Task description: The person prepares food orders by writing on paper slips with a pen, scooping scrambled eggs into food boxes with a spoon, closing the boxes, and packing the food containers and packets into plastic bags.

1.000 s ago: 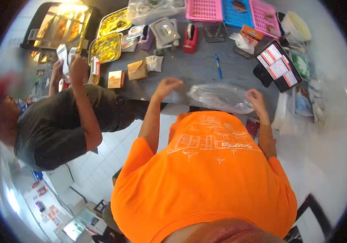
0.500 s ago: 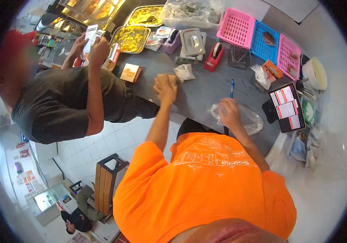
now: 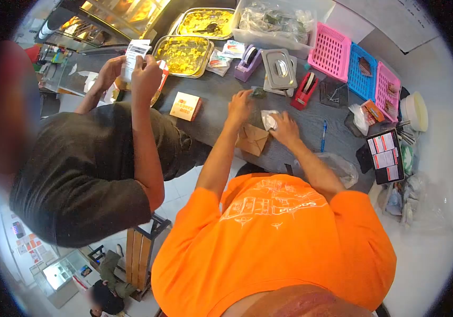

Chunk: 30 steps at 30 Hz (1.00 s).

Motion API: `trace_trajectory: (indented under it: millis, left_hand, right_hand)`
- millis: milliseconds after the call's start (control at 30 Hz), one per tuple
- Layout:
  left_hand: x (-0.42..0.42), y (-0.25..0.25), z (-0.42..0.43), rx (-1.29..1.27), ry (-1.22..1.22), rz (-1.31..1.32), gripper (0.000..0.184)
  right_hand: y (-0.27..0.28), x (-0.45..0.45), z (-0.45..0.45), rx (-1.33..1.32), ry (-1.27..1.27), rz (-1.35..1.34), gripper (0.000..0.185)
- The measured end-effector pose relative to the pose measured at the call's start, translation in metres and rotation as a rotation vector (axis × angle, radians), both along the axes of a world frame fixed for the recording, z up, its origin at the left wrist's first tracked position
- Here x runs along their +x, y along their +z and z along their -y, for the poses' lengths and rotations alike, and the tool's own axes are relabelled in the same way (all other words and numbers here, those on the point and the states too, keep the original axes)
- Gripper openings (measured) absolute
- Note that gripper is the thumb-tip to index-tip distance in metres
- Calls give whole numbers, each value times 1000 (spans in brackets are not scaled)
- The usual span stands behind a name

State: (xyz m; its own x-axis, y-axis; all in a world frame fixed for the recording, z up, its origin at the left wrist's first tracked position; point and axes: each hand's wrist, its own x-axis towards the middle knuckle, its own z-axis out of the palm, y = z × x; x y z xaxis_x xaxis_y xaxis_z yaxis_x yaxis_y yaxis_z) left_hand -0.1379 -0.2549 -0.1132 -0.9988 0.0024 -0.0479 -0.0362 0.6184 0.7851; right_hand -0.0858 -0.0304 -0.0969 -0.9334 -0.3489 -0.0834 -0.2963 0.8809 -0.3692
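My left hand (image 3: 240,108) is above a folded brown paper packet (image 3: 252,140), with its fingertips beside a small dark green packet (image 3: 258,93); nothing shows between its slightly bent fingers. My right hand (image 3: 286,130) has its fingers on a small white plastic packet (image 3: 268,120), just right of the brown one. A clear plastic bag (image 3: 340,167) lies crumpled near the table's front edge, partly behind my right forearm. The blue pen (image 3: 323,136) lies above that bag. An orange and white box (image 3: 185,106) stands to the left.
A co-worker (image 3: 83,174) at the left holds a paper slip (image 3: 135,55). Food trays (image 3: 183,56), a clear tub (image 3: 274,26), metal lids (image 3: 279,70), a red tape dispenser (image 3: 305,91), pink and blue baskets (image 3: 329,52) and a tablet (image 3: 384,156) line the table.
The brown packet, earlier under my left hand, now lies released further right. My left hand has moved up off it. My right hand has left the clear bag for the white packet. The view has shifted.
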Motion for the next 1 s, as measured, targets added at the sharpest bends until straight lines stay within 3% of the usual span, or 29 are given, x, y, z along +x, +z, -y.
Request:
trace_trajectory:
  millis: [100,167,233,333,433,467,533,633,700,767,833,867,967,1000]
  left_hand:
    - [-34,-18,-14,-225,-100,-69,47]
    - [-36,-26,-19,-391,-156,-110,49]
    - [-30,-27,-21,-356,-85,-127,47]
    - [0,10,-16,-233,56,-139,51]
    - [38,-33,16,160,-74,226,54]
    - [54,-23,21,230,-69,362,53]
    - [90,6,24,377,-54,651,52]
    - [117,-26,25,589,42,554,52]
    - [130,-77,24,823,141,422,50]
    - [132,-85,26,968,203,332,49]
    - [150,-74,27,1021,244,324,49]
    - [155,-30,23,942,224,457,52]
    - [164,-35,9,986,74,331,56]
    - [166,-19,7,1004,180,395,57]
  right_hand:
    - [2,27,-16,-103,-199,236,54]
    - [-46,32,-49,-438,-323,536,52]
    - [-20,45,-58,-1108,-772,1012,53]
    - [4,58,-50,-1180,-601,772,52]
    - [33,61,-27,-1193,-420,508,56]
    - [48,62,-14,-1145,-353,420,59]
    - [56,57,8,-510,66,16,63]
    - [75,67,42,-111,349,-30,60]
    - [65,75,48,-42,368,3,55]
    - [63,73,52,17,366,3,52]
    - [66,77,56,56,342,4,50]
    - [56,80,58,38,282,-6,49]
    - [6,80,49,-446,172,39,51]
    - [1,81,53,-644,26,-12,55]
